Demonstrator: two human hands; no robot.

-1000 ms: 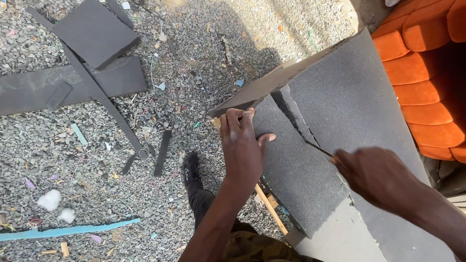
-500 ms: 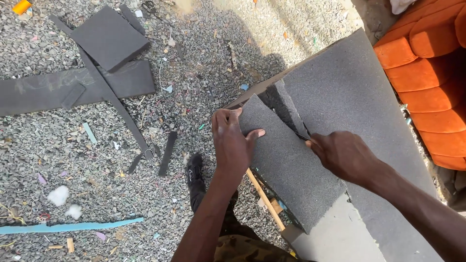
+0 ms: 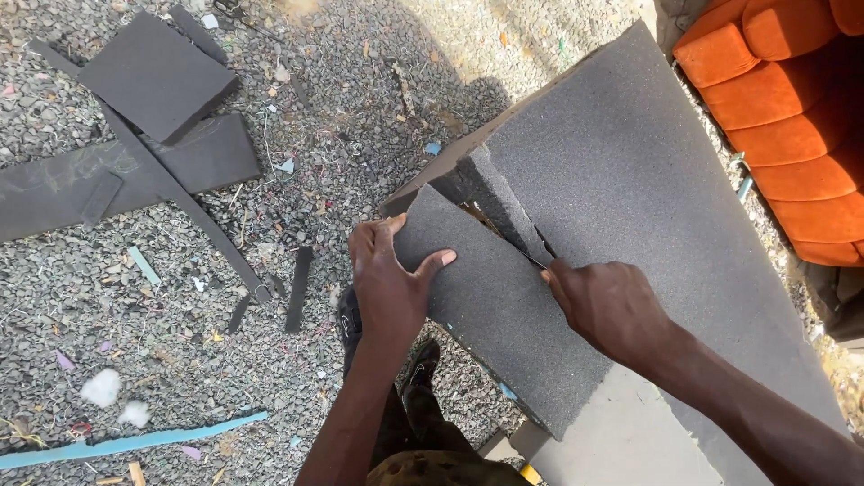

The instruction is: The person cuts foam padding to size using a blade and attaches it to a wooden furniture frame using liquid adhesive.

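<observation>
Foam slab (image 3: 630, 180), dark grey, thick, large: lies tilted across the right half of the scene, its far corner toward the orange cushioned seat (image 3: 783, 99) at far right. A cut runs into it from the left edge, parting a near section (image 3: 504, 315) from the main body; the cut faces gape at the left end, with something brownish showing in the gap.

Left hand (image 3: 387, 279): fingers spread wide, palm flat on the left corner of the near section, thumb lying out across the top face.

Right hand (image 3: 612, 306): closed in a fist at the inner end of the cut, gripping a thin dark blade (image 3: 534, 260) whose tip shows in the slit; the handle is hidden in the fist.

Gravel ground (image 3: 342, 108): littered with small scraps. Foam offcuts (image 3: 153, 76), same grey, lie at far left: a square block, a broad flat piece and long narrow strips. Light blue strip (image 3: 135, 441) near left, with white tufts (image 3: 103, 387) just beyond it. Dark shoes (image 3: 418, 364) below the slab, near centre.
</observation>
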